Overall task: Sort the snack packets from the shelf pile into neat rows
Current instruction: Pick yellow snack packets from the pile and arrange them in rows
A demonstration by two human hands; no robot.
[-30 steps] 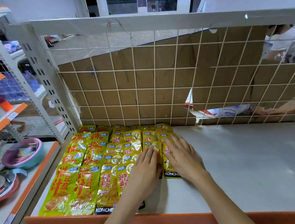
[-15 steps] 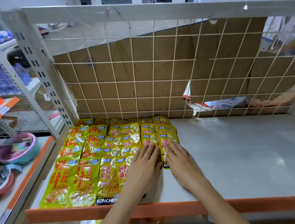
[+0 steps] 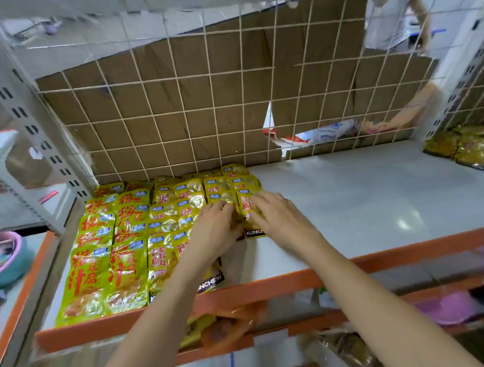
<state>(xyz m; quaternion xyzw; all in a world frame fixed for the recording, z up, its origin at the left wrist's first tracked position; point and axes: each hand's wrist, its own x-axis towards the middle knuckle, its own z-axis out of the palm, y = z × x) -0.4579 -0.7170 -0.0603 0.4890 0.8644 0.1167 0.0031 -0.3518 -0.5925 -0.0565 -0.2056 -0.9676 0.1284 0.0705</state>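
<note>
From the head camera we see both our hands laid on the near end of the rightmost row of snack packets (image 3: 161, 233); the left hand (image 3: 215, 235) rests flat with fingers fairly straight and spread narrowly on the packets, and the right hand (image 3: 278, 220) lies beside it, fingers extended across the row's outer edge; neither seems to grip anything, though the fingertips blur and we cannot tell whether one pinches a packet corner.

The step in hand, as we judge it, is squaring up this last row; to do it well we should press lightly with flat fingers, nudge the outer edge leftward against the neighbouring row, and keep each packet's overlap even so the slippery foil does not fan out; pushing too hard may buckle the rows to the left of our hands.

The packets are glossy yellow-green pouches with red lettering and small blue labels, black bands at their lower ends; they lie shingled in several rows running from the wire grid (image 3: 224, 100) beyond our hands back to the orange shelf edge (image 3: 395, 251) near our wrists; larger packets fill the rows far left of our hands, smaller ones lie under them.

Well to the right of the right hand, a loose pile of darker packets (image 3: 468, 148) waits at the shelf's end; the pale shelf board (image 3: 373, 191) between is bare.
</note>
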